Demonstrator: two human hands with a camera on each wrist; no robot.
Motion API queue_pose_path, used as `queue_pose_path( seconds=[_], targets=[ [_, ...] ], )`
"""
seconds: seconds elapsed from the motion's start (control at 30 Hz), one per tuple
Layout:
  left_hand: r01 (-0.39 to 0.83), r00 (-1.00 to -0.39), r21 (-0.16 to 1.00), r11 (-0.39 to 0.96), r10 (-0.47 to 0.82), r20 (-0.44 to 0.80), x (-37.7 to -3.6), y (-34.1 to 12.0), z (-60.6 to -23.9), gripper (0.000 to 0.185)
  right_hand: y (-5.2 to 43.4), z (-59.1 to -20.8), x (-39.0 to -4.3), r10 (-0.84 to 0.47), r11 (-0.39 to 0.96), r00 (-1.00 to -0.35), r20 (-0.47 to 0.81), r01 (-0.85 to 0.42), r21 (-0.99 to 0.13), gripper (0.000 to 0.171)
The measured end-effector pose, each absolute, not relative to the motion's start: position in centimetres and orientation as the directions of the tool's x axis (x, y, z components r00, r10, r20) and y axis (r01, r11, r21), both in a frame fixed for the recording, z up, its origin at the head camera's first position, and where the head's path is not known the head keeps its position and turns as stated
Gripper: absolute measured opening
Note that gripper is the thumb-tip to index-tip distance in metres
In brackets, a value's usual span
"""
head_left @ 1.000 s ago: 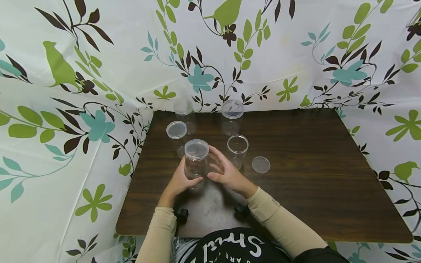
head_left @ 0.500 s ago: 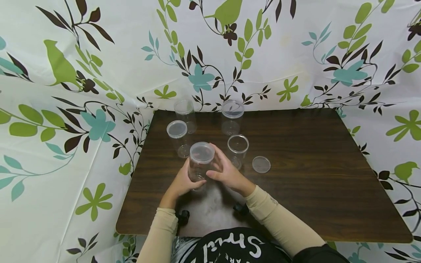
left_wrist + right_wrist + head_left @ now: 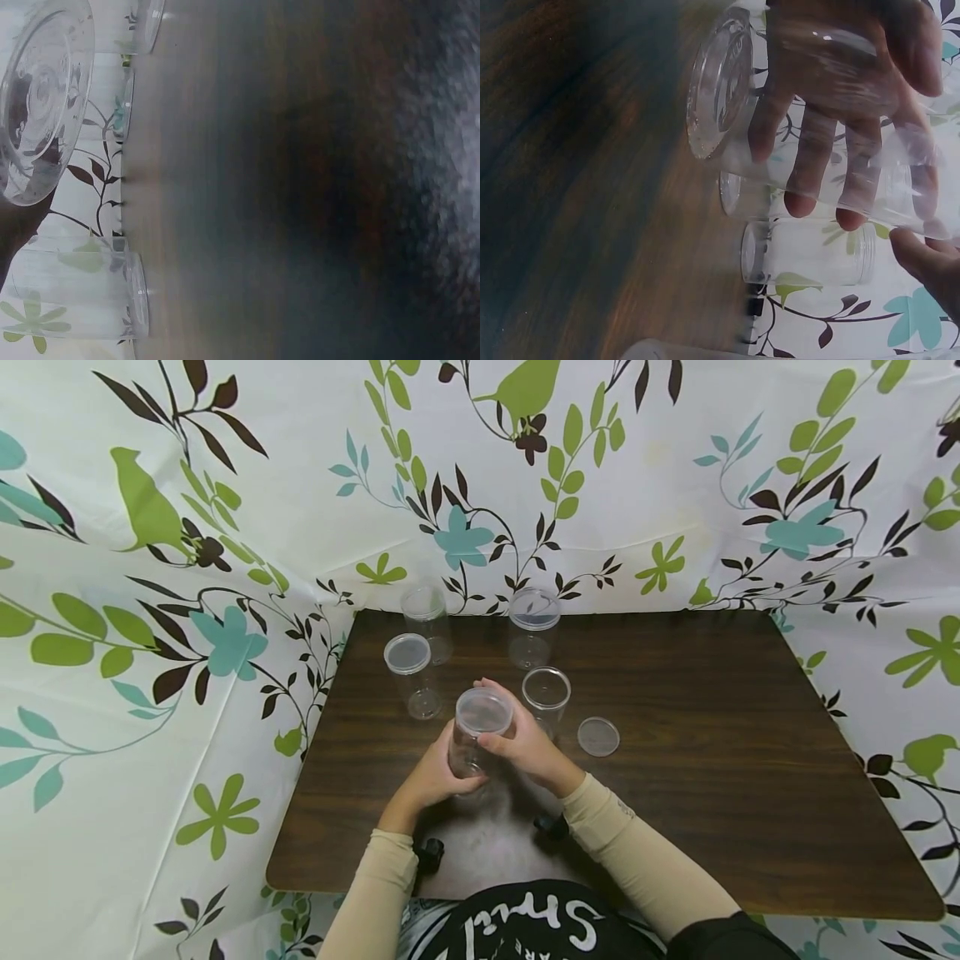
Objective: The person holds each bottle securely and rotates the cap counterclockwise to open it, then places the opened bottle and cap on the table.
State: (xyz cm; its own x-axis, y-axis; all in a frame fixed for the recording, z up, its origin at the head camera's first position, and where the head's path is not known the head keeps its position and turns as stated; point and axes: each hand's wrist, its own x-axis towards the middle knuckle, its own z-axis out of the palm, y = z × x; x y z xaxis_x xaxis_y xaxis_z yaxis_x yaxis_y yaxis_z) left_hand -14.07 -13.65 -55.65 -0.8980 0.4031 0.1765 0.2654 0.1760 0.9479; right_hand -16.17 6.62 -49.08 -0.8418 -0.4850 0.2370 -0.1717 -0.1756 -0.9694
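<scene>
We held a clear jar [image 3: 476,742] just above the near middle of the brown table [image 3: 712,760], tilted a little toward the right. Our left hand [image 3: 431,779] curled round the jar's lower body, and our right hand [image 3: 525,745] closed thumb and fingers round the upper part, right under its lid [image 3: 483,711]. In the right wrist view the jar [image 3: 810,161] lay across the fingers [image 3: 804,154], which showed through the clear wall.

Just beyond our right hand stood an open jar [image 3: 545,695] with no lid, and a loose lid [image 3: 597,736] lay flat on the table to its right. Farther left stood a capped jar [image 3: 411,674], and two more jars [image 3: 532,625] stood at the far edge by the flowered cloth [image 3: 225,527].

To do this well, we judged the left hand should keep the body steady while the right hand worked at the top, since smooth plastic likely slips under a loose grip. We also thought it wise to keep the jar clear of the open one close by, because a nudge could tip it.
</scene>
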Motion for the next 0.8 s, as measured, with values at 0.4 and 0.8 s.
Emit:
queue_pose_path(
  seconds=[0.4, 0.8],
  targets=[
    [0.251, -0.887, 0.961, 0.118, 0.424, 0.18, -14.1, -14.0, -56.1, 0.098, 6.4, -49.5, -16.2, -0.514, -0.24, -0.832, 0.209, -0.094, -0.966, 0.117],
    [0.179, -0.914, 0.984, 0.023, 0.373, 0.157, -13.4, -15.0, -52.8, 0.093, 6.5, -49.8, -15.4, -0.544, -0.256, -0.808, 0.227, -0.099, -0.962, 0.123]
  ],
)
